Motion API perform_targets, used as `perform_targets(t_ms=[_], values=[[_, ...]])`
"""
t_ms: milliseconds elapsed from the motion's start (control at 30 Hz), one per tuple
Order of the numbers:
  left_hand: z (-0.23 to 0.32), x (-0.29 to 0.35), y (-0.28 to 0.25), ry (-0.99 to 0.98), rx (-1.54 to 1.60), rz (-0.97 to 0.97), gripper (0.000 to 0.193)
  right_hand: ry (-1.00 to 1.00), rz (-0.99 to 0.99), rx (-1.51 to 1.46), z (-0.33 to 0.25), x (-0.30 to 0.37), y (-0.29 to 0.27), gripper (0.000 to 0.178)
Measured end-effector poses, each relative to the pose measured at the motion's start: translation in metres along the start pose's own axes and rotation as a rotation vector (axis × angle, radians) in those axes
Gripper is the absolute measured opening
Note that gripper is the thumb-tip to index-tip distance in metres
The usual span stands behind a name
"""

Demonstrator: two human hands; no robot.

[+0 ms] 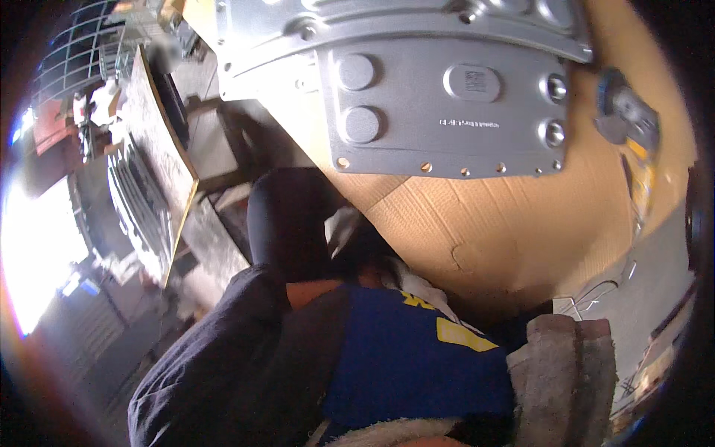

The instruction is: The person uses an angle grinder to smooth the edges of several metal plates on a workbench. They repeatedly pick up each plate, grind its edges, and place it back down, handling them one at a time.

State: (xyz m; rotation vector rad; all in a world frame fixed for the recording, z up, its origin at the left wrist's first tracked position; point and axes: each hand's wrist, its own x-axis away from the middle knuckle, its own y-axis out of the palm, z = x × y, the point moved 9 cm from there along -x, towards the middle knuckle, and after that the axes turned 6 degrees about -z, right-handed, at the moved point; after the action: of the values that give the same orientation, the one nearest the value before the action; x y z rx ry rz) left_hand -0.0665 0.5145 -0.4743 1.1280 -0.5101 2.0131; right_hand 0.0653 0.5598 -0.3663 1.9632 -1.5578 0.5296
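Note:
Neither of my hands shows its fingers. A dark left sleeve (216,365) comes up from the lower left, with a strip of bare forearm (313,293) at its end. Past that, pale cloth (421,289) lies against my navy shirt; whether it is a glove I cannot tell. A thick grey fabric cuff (562,365) sits at the lower right, with no hand visible beyond it. Ahead, a grey pressed-metal panel (417,134) with round bosses and edge holes rests on brown cardboard (491,231). Another ribbed metal piece (402,26) borders it at the far side.
On the cardboard's right lies a grey tool with yellow parts (633,119), perhaps a grinder. Bent wires (585,304) are near a grey surface at right. To the left stand a wooden board (160,141), stacked curved sheets (138,194) and a wire cage (71,56). My dark-clad knee (287,223) is beside the cardboard.

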Motion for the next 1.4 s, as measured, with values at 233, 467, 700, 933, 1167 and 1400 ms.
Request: perform_targets(t_ms=[233,467,700,933,1167,1400], values=[[0.015,0.008,-0.024,0.138,-0.346,0.242,0.025,-0.074,0.173,0.085,0.002,0.008,0.022,0.061],[0.076,0.082,-0.068,0.31,-0.619,0.514,0.024,-0.458,0.195,-0.132,-0.037,0.043,0.015,0.036],[0.098,0.246,-0.218,0.452,-0.075,1.178,0.035,-0.723,0.804,-0.727,-0.018,0.18,-0.115,0.034],[0.139,0.334,-0.366,-0.008,-0.255,1.717,0.072,-1.113,0.893,-1.319,0.075,0.226,-0.194,0.033],[0.101,0.275,-0.487,-0.524,-0.215,1.586,0.044,-0.905,0.988,-1.155,0.068,0.206,-0.2,0.035],[0.125,0.28,-0.476,-0.584,-0.171,1.678,0.049,-0.884,0.907,-1.082,0.054,0.207,-0.209,0.027]])
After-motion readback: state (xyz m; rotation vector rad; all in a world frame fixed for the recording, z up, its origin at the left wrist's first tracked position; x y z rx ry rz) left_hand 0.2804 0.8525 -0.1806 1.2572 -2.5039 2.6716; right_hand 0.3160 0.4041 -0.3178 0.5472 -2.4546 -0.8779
